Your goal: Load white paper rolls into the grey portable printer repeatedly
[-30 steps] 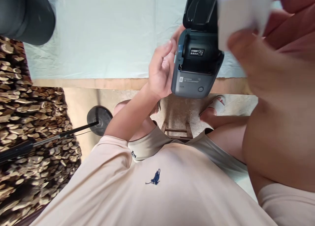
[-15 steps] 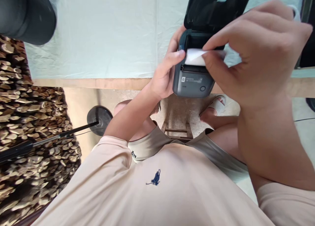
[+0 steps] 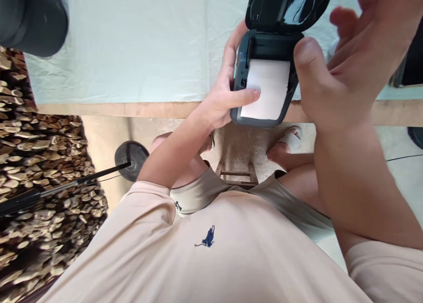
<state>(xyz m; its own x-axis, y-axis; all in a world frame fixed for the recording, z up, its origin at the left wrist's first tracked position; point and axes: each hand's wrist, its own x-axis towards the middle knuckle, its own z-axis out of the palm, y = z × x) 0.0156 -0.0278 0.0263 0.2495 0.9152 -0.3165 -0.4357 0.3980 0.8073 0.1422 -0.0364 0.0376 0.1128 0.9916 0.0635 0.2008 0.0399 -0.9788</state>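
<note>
A small dark label printer point(image 3: 264, 47) with its lid point(image 3: 280, 8) raised is held at the table's near edge. White paper point(image 3: 268, 80) comes out of its compartment and lies flat over the front face. My left hand point(image 3: 228, 89) grips the printer from the left side, its thumb pressing on the paper and its fingers behind the body. To the right of the printer is my right hand point(image 3: 343, 69), with thumb and fingers apart and nothing visible in it. Whether its thumb touches the printer's right edge, I cannot tell.
A pale cloth point(image 3: 139, 47) covers the table, whose wooden edge point(image 3: 122, 109) faces me. At the upper left stands a dark rounded object point(image 3: 36, 21). A stand with a round base point(image 3: 131, 155) and stacked firewood point(image 3: 49, 162) are on the left. A dark-framed object point(image 3: 410, 60) lies far right.
My right hand has let go of the paper and moved up and right, opening. The paper now lies over the printer's front, and my left thumb has shifted onto it.
</note>
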